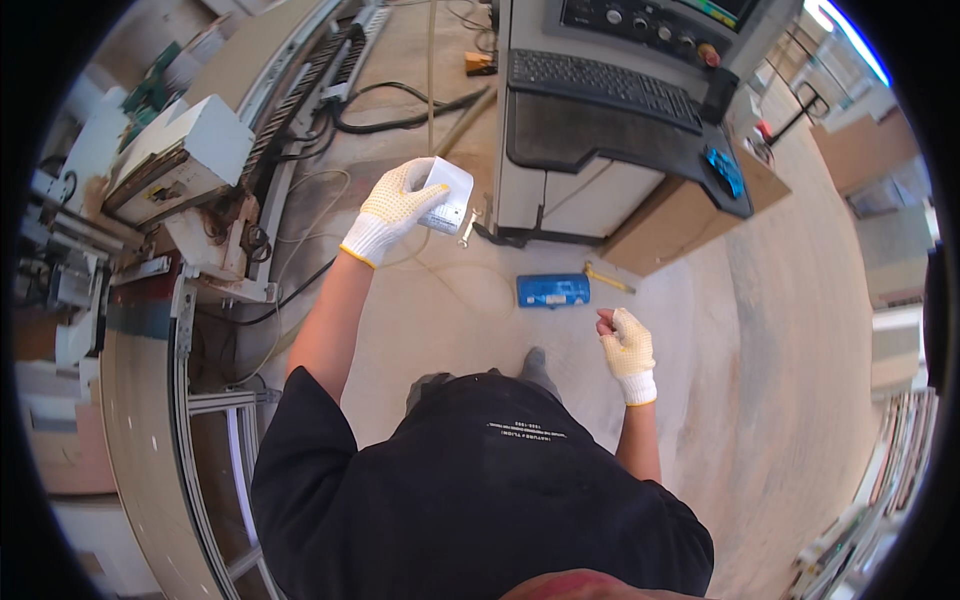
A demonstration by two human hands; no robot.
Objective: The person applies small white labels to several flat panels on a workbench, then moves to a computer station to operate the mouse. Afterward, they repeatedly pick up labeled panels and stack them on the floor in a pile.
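My left hand (393,208), in a white work glove with yellow dots, is stretched forward. It grips a silver-white, flat-sided metal piece (447,197), with the thumb across its near face; I cannot tell its exact kind. Just beside that piece, a combination wrench (468,229) shows against the floor. My right hand (629,347), gloved the same way with some fingertips bare, hovers lower right with fingers curled in. Whether it holds anything small is hidden. Nearest to it are a blue case (553,290) and a yellow-handled tool (609,278) on the floor.
A grey control cabinet with a keyboard (605,88) and a black shelf (590,140) stands ahead right. A blue glove-like item (724,172) lies at the shelf's edge. On the left runs a machine with a white housing (195,150). Cables (400,122) cross the floor.
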